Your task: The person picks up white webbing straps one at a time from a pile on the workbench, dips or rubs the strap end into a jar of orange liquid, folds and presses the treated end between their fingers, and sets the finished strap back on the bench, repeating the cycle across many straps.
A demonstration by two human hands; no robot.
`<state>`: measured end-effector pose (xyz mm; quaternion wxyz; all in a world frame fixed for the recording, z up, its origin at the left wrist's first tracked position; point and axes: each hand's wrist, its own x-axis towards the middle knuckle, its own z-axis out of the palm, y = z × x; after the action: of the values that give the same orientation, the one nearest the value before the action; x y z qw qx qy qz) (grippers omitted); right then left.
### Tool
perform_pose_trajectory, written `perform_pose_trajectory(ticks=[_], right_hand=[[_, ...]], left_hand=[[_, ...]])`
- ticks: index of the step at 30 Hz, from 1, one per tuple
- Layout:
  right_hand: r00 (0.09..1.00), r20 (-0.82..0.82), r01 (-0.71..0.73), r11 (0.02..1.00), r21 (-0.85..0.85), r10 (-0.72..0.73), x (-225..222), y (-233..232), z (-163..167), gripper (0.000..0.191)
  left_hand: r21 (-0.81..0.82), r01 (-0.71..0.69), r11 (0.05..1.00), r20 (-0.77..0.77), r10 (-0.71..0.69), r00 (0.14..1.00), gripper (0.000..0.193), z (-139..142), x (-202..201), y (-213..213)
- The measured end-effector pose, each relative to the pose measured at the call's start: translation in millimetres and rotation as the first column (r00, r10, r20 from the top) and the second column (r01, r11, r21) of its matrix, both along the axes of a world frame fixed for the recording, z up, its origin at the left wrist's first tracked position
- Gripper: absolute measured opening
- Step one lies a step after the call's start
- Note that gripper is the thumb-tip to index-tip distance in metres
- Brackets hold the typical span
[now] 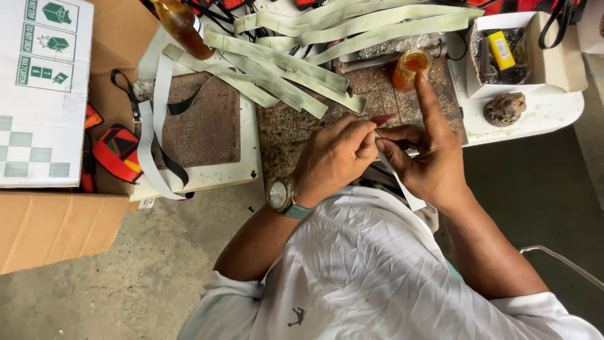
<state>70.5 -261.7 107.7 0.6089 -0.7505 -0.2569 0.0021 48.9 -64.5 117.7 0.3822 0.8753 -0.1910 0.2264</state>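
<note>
My left hand (333,157), with a wristwatch, is closed, and a small red-tipped tool (382,118) sticks out above its fingertips. My right hand (425,157) pinches a narrow white strip (402,186) that hangs down toward my lap, its index finger pointing up. The two hands meet fingertip to fingertip over a brown stone slab (283,129). A small glass jar of orange liquid (412,66) stands just beyond the raised index finger.
Several pale green straps (283,69) lie heaped across the slabs. A second slab (211,119) lies to the left. An amber bottle (182,25), a white box (503,53), a rock (505,108), cardboard boxes (50,226) and a white strap with black webbing (148,141) surround the work spot.
</note>
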Motion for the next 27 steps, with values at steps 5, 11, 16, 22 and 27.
perform_pose_trajectory(ticks=[5, 11, 16, 22, 27], right_hand=[[0.993, -0.116, 0.035, 0.993, 0.109, -0.022, 2.4, 1.4, 0.9, 0.102], [0.991, -0.133, 0.002, 0.989, 0.148, 0.018, 0.2, 5.0, 10.6, 0.099], [0.974, -0.219, -0.018, 0.987, 0.159, 0.053, 3.4, -16.0, 25.0, 0.096], [0.982, -0.173, 0.120, 0.960, 0.254, -0.077, 23.5, -47.8, 19.0, 0.084], [0.998, -0.062, -0.003, 0.978, 0.209, 0.016, 26.4, -40.2, 1.0, 0.078]], left_hand=[[-0.378, 0.099, 0.920, -0.143, -0.164, 0.976, 0.012, 0.1, 6.3, 8.1], [-0.360, 0.191, 0.913, -0.058, -0.227, 0.972, 0.017, -9.4, 6.8, 15.0], [-0.611, 0.090, 0.787, -0.072, -0.169, 0.983, 0.017, -18.4, 14.4, 41.3], [-0.668, -0.171, 0.724, -0.211, 0.036, 0.977, 0.018, -17.4, -51.2, 132.6], [-0.632, -0.394, 0.668, -0.452, 0.096, 0.887, 0.029, -34.7, -117.5, 154.8]])
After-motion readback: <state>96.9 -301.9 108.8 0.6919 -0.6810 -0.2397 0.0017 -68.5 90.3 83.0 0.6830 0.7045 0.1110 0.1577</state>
